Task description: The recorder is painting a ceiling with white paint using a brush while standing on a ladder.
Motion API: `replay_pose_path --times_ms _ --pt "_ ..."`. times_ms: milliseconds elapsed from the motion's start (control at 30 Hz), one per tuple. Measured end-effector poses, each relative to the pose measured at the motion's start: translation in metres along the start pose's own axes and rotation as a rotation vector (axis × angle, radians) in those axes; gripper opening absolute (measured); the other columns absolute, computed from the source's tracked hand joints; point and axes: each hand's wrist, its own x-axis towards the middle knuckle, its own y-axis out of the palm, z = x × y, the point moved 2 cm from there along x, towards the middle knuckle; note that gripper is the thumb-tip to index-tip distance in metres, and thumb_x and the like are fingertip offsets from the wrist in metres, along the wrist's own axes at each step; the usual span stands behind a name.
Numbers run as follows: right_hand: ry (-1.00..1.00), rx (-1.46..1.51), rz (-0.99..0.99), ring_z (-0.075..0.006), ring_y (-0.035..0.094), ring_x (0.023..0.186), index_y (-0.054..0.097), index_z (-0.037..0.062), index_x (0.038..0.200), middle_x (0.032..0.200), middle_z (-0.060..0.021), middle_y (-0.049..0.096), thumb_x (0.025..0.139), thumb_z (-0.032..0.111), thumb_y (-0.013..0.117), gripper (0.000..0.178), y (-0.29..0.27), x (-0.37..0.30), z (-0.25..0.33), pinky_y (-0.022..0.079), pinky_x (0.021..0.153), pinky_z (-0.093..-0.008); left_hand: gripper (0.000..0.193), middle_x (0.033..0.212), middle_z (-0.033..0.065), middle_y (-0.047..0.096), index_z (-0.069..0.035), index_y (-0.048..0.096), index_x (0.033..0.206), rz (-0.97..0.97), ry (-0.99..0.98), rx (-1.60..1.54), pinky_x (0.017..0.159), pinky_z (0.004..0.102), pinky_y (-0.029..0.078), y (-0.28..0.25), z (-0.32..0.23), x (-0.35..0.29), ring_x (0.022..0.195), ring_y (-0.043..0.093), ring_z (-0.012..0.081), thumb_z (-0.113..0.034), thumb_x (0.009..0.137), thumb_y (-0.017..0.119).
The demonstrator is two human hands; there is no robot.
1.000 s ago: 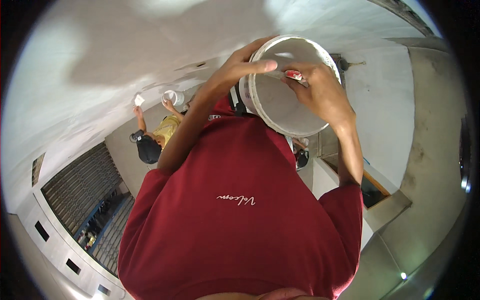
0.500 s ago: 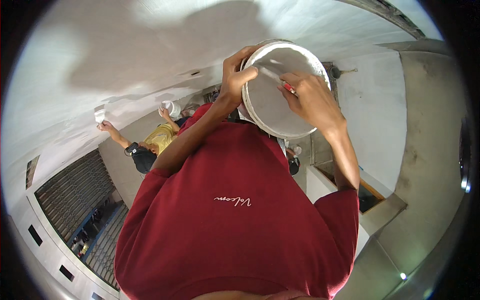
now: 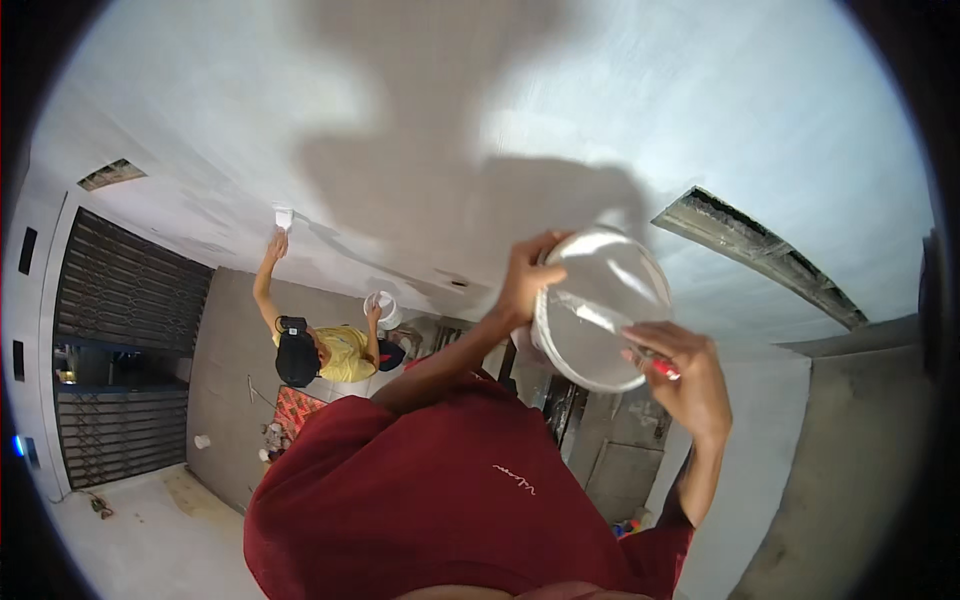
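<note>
A round white bucket [image 3: 600, 358] is tilted so its mouth faces me, its rim and inner wall smeared with white paste. My left hand [image 3: 528, 280] is closed on its left rim, with the thumb over the edge. In my right hand [image 3: 685, 375] is a putty knife [image 3: 588, 314] with red on its handle, gripped between thumb and fingers. Its white-coated end lies across the bucket's mouth, pointing up and left; whether it touches the wall I cannot tell. The bucket's contents are hardly visible.
A pale ceiling [image 3: 420, 120] fills the upper view, with a long cut-out slot [image 3: 765, 258] at right and a smaller opening [image 3: 112, 174] at left. A co-worker in a yellow shirt [image 3: 345, 352] holds a tool [image 3: 284, 217] against it and another bucket [image 3: 385, 308]. A folding gate [image 3: 125, 285] stands left.
The view has shifted, bringing more ceiling and the slot in. Bucket and both hands sit lower and farther right in the picture. My right hand has moved toward the bucket's right rim with the putty knife.
</note>
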Motion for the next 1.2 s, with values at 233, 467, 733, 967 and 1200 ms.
replay_pose_path --times_ms 233,467,733,967,1200 --pt "0.012 0.654 -0.17 -0.0265 0.071 0.08 0.066 -0.0066 0.108 0.096 -0.0174 0.07 0.087 0.001 0.064 0.022 -0.001 0.08 -0.034 0.058 0.071 -0.0286 0.045 0.097 0.014 0.065 0.01 0.062 0.111 -0.303 0.223 0.151 0.079 0.0282 0.049 -0.045 -0.075 0.019 0.087 0.061 0.0201 -0.003 0.069 0.054" --pt "0.049 1.278 -0.199 -0.0257 0.071 0.081 0.057 -0.0085 0.113 0.094 -0.0211 0.069 0.09 0.017 0.064 0.035 0.037 0.147 -0.05 0.059 0.074 -0.0301 0.048 0.097 0.0148 0.063 0.01 0.06 0.115 -0.423 0.262 0.173 0.079 0.0295 0.048 -0.078 -0.121 0.013 0.087 0.059 0.0209 -0.01 0.072 0.051" --pt "0.003 1.507 -0.205 -0.0237 0.068 0.09 0.054 -0.0083 0.119 0.099 -0.0178 0.068 0.091 0.017 0.064 0.039 0.017 0.178 -0.011 0.057 0.082 -0.0312 0.052 0.099 0.0152 0.062 0.011 0.058 0.116 -0.444 0.321 0.033 0.08 0.0319 0.049 -0.092 -0.136 0.016 0.09 0.059 0.0228 -0.014 0.072 0.047" --pt "-0.677 0.916 -0.698 -0.0241 0.067 0.093 0.059 -0.0139 0.114 0.104 -0.0182 0.067 0.088 0.013 0.068 0.038 -0.127 0.214 0.135 0.052 0.094 -0.0359 0.055 0.102 0.0165 0.059 0.011 0.054 0.116 -0.467 0.329 -0.081 0.085 0.035 0.047 -0.106 -0.127 0.021 0.095 0.057 0.0257 -0.023 0.073 0.048" --pt "-1.21 -0.323 -0.938 -0.0212 0.064 0.071 0.07 -0.0018 0.09 0.085 -0.0105 0.069 0.079 0.01 0.065 0.017 -0.144 0.236 0.236 0.054 0.067 -0.0352 0.053 0.097 0.0148 0.059 0.01 0.055 0.114 -0.556 0.347 -0.122 0.083 0.0342 0.047 -0.116 -0.121 0.01 0.091 0.057 0.0249 -0.022 0.072 0.048"
